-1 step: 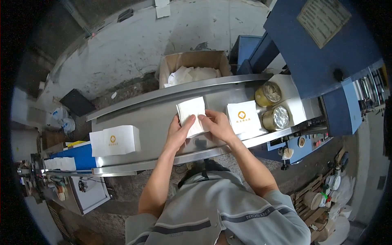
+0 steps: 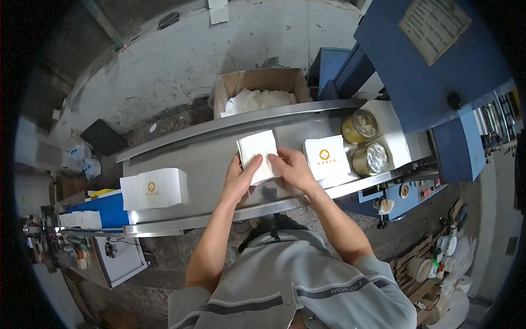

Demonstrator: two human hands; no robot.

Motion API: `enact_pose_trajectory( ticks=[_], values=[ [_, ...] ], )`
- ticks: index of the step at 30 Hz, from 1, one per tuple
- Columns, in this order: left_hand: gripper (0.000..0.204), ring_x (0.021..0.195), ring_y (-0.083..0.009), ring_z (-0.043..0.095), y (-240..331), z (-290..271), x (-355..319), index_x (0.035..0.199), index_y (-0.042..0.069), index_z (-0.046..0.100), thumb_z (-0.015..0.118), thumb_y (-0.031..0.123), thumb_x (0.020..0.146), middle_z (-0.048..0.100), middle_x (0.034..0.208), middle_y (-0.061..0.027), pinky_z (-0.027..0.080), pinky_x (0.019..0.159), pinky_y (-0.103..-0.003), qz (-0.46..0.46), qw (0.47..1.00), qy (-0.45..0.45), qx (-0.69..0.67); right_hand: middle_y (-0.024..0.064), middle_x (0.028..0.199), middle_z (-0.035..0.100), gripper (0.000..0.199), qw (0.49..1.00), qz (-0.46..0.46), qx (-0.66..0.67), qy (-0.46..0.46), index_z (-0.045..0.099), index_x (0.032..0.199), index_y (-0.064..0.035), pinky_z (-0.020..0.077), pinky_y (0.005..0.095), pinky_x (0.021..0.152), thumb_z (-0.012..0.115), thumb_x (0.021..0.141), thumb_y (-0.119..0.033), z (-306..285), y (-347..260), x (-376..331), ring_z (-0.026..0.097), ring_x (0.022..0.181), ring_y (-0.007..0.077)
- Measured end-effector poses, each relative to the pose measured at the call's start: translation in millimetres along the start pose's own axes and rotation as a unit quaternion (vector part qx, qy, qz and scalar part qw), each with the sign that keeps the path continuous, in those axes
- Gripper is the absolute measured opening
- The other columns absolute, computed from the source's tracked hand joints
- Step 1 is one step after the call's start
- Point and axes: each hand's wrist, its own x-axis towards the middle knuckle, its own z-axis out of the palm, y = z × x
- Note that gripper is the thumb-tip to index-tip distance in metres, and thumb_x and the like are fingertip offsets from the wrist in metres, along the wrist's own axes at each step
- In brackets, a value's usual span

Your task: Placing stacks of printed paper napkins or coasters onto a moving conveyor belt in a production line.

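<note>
Over the middle of the steel conveyor table, a stack of white paper napkins [image 2: 257,145] is held up between my two hands. My left hand [image 2: 239,176] grips its left side, thumb pressed on the face and fingers behind. On the right side my right hand [image 2: 295,169] has its thumb on the stack too; its fingers are partly hidden. Close to the right hand lies a printed napkin stack [image 2: 327,158] with a gold emblem. Another printed stack [image 2: 149,189] rests farther left on the table.
Two foil-topped round containers [image 2: 370,159] stand on white sheets at the table's right end, beside a blue machine [image 2: 433,60]. Behind the table, a cardboard box [image 2: 260,78] holds loose white paper. Raised metal rails [image 2: 235,126] edge the table; a blue belt [image 2: 112,211] continues left.
</note>
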Motion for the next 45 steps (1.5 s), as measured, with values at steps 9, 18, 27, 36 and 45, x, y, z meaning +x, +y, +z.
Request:
enact_pose_trajectory(
  ticks=[9, 18, 27, 36, 45],
  values=[
    [0.07, 0.106, -0.0223, 0.061, -7.7, -3.4, 6.4, 0.134, -0.006, 0.043, 0.071, 0.039, 0.089, 0.061, 0.119, -0.019, 0.05, 0.088, -0.034, -0.002, 1.0, -0.016, 0.017, 0.0212, 0.099, 0.071, 0.043, 0.997, -0.072, -0.023, 0.009, 0.059, 0.123, 0.0063, 0.0539, 0.0338, 0.08, 0.061, 0.093, -0.025, 6.6, 14.8, 6.3, 0.07, 0.092, 0.0252],
    [0.068, 0.107, -0.0223, 0.061, -7.5, -0.2, 4.6, 0.136, -0.006, 0.042, 0.073, 0.031, 0.088, 0.06, 0.121, -0.0184, 0.051, 0.088, -0.033, -0.009, 0.999, -0.013, -0.03, 0.0151, 0.083, 0.069, 0.038, 0.993, -0.047, -0.103, 0.022, 0.062, 0.117, 0.0057, 0.0516, 0.0317, 0.069, 0.061, 0.089, -0.02, 0.2, 1.5, 2.3, 0.065, 0.075, 0.0166],
    [0.067, 0.108, -0.0227, 0.061, -9.6, 0.8, 7.3, 0.133, -0.007, 0.043, 0.073, 0.032, 0.088, 0.06, 0.121, -0.0189, 0.051, 0.089, -0.033, 0.004, 1.0, -0.013, -0.002, 0.023, 0.08, 0.066, 0.039, 0.99, -0.068, -0.124, 0.025, 0.062, 0.11, 0.0044, 0.052, 0.0421, 0.07, 0.063, 0.08, -0.021, 4.2, -8.1, -2.9, 0.068, 0.076, 0.0353],
    [0.058, 0.103, -0.0186, 0.061, -18.0, 7.6, 17.1, 0.128, -0.005, 0.047, 0.075, 0.023, 0.086, 0.062, 0.116, -0.0138, 0.05, 0.085, -0.033, 0.073, 0.997, 0.007, 0.026, 0.0328, 0.088, 0.064, 0.039, 0.979, -0.11, -0.166, 0.03, 0.059, 0.114, 0.0037, 0.051, 0.0479, 0.075, 0.06, 0.082, -0.019, 15.2, -5.4, -2.2, 0.064, 0.087, 0.0469],
    [0.053, 0.101, -0.02, 0.063, -24.9, -9.1, 17.5, 0.13, -0.002, 0.048, 0.068, 0.014, 0.083, 0.063, 0.114, -0.0134, 0.052, 0.083, -0.033, 0.0, 0.993, -0.009, -0.115, 0.0251, 0.075, 0.062, 0.026, 0.989, -0.083, -0.112, 0.049, 0.059, 0.101, 0.0059, 0.0468, 0.0404, 0.063, 0.053, 0.084, -0.012, 3.7, -9.8, -2.8, 0.062, 0.066, 0.0297]
  ],
)
